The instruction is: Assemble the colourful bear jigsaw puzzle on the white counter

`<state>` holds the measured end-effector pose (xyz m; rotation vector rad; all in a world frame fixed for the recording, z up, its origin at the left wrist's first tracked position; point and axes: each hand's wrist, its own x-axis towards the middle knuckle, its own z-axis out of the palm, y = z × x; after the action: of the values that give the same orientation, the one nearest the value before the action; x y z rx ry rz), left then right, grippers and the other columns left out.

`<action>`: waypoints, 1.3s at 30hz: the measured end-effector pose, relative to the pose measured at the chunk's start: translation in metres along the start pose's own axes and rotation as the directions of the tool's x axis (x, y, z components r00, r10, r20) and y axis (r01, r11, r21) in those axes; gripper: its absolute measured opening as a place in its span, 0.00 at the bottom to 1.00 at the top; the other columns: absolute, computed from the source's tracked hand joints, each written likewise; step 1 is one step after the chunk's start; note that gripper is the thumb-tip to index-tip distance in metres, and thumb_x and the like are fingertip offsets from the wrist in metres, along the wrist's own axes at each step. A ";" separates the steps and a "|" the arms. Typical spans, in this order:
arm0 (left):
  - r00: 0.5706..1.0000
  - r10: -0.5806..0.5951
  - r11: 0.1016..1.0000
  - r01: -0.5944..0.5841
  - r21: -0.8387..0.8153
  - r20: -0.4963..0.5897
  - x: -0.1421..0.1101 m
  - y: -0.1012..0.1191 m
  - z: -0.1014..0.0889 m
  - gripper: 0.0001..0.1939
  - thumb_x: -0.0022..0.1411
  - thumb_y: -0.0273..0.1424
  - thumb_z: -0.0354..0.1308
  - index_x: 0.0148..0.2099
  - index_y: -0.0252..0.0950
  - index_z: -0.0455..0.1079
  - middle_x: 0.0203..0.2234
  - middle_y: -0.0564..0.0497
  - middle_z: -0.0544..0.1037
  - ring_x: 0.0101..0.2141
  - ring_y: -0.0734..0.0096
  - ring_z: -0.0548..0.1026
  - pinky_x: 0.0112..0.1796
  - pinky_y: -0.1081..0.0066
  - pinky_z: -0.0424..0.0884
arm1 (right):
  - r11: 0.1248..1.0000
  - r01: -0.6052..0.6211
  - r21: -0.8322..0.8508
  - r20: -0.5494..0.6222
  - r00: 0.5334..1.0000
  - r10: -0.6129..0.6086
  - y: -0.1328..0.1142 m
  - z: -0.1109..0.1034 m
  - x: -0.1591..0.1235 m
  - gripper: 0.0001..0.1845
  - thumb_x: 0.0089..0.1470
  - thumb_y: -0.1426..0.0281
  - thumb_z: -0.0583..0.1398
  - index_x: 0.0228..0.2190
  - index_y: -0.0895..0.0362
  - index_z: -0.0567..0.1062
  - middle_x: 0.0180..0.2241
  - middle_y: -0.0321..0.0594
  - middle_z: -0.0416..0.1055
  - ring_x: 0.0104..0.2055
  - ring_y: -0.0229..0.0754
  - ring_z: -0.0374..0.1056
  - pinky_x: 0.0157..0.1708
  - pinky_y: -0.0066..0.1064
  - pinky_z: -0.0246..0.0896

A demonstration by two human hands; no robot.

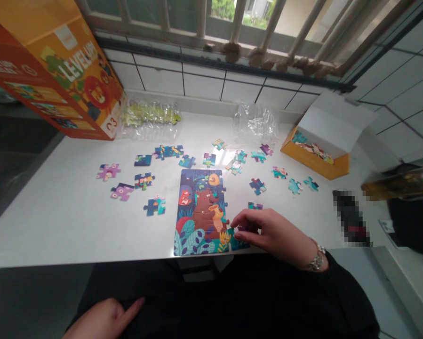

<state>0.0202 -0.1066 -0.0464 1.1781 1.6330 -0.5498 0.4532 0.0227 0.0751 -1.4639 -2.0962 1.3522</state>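
Partly joined puzzle (200,212) at the middle of the tabletop's (73,226) front edge, presumably for easy reach; loose pieces (155,205) lie spread left, right and behind, apparently to keep their pictures visible. Right hand (276,230): fingers curved, narrowly parted, at the puzzle's right side; grip cannot be told. Left hand (103,318): index finger extended, others curled, over the lap; contents hidden.

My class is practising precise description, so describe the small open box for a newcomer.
Start at the barred window above the white counter. On the counter's right side, near the tiled wall, sits the small open box. Unlike the tall orange box at left, it is low, white lid raised, puzzle pieces inside.
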 end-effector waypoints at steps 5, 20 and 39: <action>1.000 -0.004 1.000 0.004 0.016 0.006 -0.004 0.007 -0.002 0.46 0.47 0.80 0.32 0.11 0.47 0.64 0.16 0.41 0.75 0.28 0.47 0.80 0.50 0.55 0.76 | 0.996 -0.013 -0.085 -0.109 0.994 0.004 0.008 0.029 -0.004 0.05 0.67 0.68 0.67 0.44 0.49 0.83 0.37 0.35 0.82 0.38 0.42 0.76 0.39 0.33 0.66; 0.999 0.023 0.999 -0.022 0.024 -0.026 0.005 -0.011 0.007 0.47 0.52 0.79 0.32 0.12 0.46 0.64 0.15 0.42 0.75 0.26 0.51 0.78 0.45 0.58 0.77 | 0.969 -0.073 -0.235 -0.362 0.932 -0.018 0.006 0.060 -0.016 0.05 0.65 0.72 0.68 0.40 0.52 0.77 0.44 0.41 0.73 0.43 0.46 0.75 0.45 0.40 0.73; 0.999 0.039 0.999 -0.039 -0.006 -0.022 0.004 -0.012 0.006 0.46 0.56 0.78 0.35 0.12 0.45 0.64 0.14 0.43 0.75 0.25 0.52 0.79 0.44 0.58 0.77 | 0.934 0.051 -0.352 -0.294 0.942 -0.162 -0.003 0.085 -0.024 0.13 0.62 0.71 0.72 0.48 0.48 0.82 0.50 0.46 0.78 0.51 0.56 0.75 0.51 0.50 0.77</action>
<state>0.0121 -0.1146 -0.0549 1.2125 1.6260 -0.5081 0.4079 -0.0436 0.0383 -1.5416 -2.2239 0.6744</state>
